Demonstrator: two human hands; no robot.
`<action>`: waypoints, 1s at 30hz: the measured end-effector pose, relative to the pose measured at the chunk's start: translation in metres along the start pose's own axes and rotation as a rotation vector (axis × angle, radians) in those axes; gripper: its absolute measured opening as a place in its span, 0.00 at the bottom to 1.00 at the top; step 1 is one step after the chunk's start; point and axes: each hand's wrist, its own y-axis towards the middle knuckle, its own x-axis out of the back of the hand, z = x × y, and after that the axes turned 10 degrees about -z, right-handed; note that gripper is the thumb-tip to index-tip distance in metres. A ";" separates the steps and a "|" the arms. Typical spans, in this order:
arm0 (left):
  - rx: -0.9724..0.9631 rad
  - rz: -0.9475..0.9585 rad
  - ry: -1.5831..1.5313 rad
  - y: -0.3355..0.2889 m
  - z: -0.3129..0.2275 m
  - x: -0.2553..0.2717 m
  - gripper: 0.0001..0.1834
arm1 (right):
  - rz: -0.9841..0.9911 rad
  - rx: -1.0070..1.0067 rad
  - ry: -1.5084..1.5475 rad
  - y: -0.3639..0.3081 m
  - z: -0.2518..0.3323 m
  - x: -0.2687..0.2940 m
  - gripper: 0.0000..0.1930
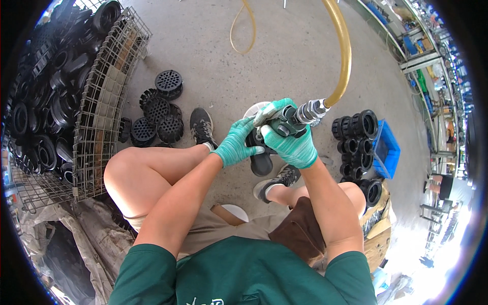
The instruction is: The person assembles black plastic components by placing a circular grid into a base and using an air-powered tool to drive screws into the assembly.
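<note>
Both hands wear green-and-white knit gloves and meet in front of my knees. My right hand [294,147] is closed around a dark air tool [285,125] with a silver metal coupling [311,112], from which a yellow hose [343,61] runs up and away. My left hand [235,144] is closed on a black plastic pipe fitting [261,164], whose rounded end points down toward me. The tool sits against or just over the fitting; the contact point is hidden by the gloves. A white round thing [254,109] shows partly behind the hands.
On the left stands a wire cage [101,96] full of black plastic parts. Round black grates [168,109] lie on the floor beside it. To the right, stacked black ring fittings [356,147] stand by a blue crate [387,150]. Shelving [424,61] lines the far right.
</note>
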 end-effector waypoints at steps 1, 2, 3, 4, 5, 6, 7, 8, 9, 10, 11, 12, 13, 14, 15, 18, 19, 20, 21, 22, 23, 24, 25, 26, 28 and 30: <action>0.000 -0.001 0.001 -0.001 0.002 0.000 0.54 | -0.019 -0.014 -0.056 0.000 0.005 -0.002 0.17; -0.005 -0.010 0.045 -0.001 0.004 -0.001 0.55 | -0.038 -0.028 -0.113 0.000 0.008 -0.003 0.17; -0.007 -0.015 0.067 -0.001 0.007 -0.001 0.55 | -0.037 -0.027 -0.112 0.000 0.008 -0.004 0.17; -0.010 -0.018 0.088 -0.001 0.008 -0.002 0.55 | -0.039 -0.041 -0.092 0.001 0.008 -0.003 0.16; -0.007 -0.004 0.102 -0.001 0.010 -0.002 0.55 | -0.041 -0.055 -0.071 0.001 0.008 -0.003 0.16; -0.006 0.003 0.109 -0.001 0.012 -0.003 0.55 | -0.041 -0.055 -0.071 0.001 0.009 -0.003 0.16; -0.003 0.010 0.116 -0.001 0.011 -0.002 0.55 | -0.055 -0.072 -0.053 0.000 0.010 -0.005 0.15; -0.029 0.006 0.103 0.000 0.011 -0.002 0.55 | -0.069 -0.090 -0.034 -0.001 0.010 -0.007 0.14; -0.041 0.004 0.097 0.000 0.010 -0.001 0.55 | -0.069 -0.090 -0.032 -0.001 0.009 -0.009 0.14; -0.054 0.004 0.089 0.001 0.006 -0.001 0.55 | -0.101 -0.062 -0.058 -0.002 0.007 -0.011 0.14; -0.045 0.006 0.081 0.001 0.001 0.000 0.55 | -0.133 -0.033 -0.083 -0.003 0.006 -0.011 0.14; -0.036 0.007 0.074 0.001 -0.003 0.000 0.55 | -0.136 -0.034 -0.084 -0.004 0.004 -0.009 0.14; -0.037 0.006 0.074 0.000 -0.004 0.000 0.55 | -0.127 -0.030 -0.037 -0.004 0.001 -0.008 0.14; -0.026 -0.003 0.048 -0.001 -0.005 0.000 0.55 | -0.118 -0.027 0.010 -0.004 0.000 -0.008 0.15; -0.014 -0.012 0.021 -0.002 -0.006 0.000 0.55 | -0.118 -0.026 0.009 -0.004 0.000 -0.007 0.15; 0.041 0.002 -0.146 -0.001 0.005 -0.002 0.54 | -0.073 -0.071 0.051 -0.001 0.005 -0.012 0.13; 0.058 0.012 -0.204 0.000 0.006 -0.003 0.54 | -0.074 -0.071 0.049 -0.001 0.001 -0.011 0.13; 0.061 0.023 -0.171 0.000 0.007 -0.004 0.53 | -0.080 0.008 -0.026 0.000 -0.006 -0.008 0.13; 0.064 0.034 -0.137 0.000 0.008 -0.005 0.52 | -0.086 0.086 -0.101 0.001 -0.009 -0.007 0.12; 0.066 0.045 -0.103 0.001 0.009 -0.004 0.51 | -0.138 0.076 -0.129 0.000 -0.007 -0.011 0.12; 0.069 0.057 -0.068 0.001 0.009 -0.003 0.50 | -0.140 0.078 -0.130 0.000 -0.003 -0.012 0.12; 0.068 0.063 -0.050 0.000 0.009 -0.001 0.49 | -0.128 -0.014 -0.065 0.000 0.001 -0.013 0.12; 0.064 0.072 -0.033 0.002 0.006 0.000 0.48 | -0.116 -0.102 -0.003 0.000 0.004 -0.013 0.12; 0.039 0.064 -0.039 0.002 0.003 0.002 0.47 | -0.141 -0.083 0.032 -0.001 0.002 -0.013 0.11; 0.058 0.065 -0.061 -0.002 -0.007 0.001 0.47 | -0.123 -0.057 -0.031 -0.001 0.001 -0.010 0.11; -0.002 0.006 0.024 -0.004 -0.016 0.004 0.48 | -0.156 -0.028 -0.017 0.001 0.006 -0.007 0.14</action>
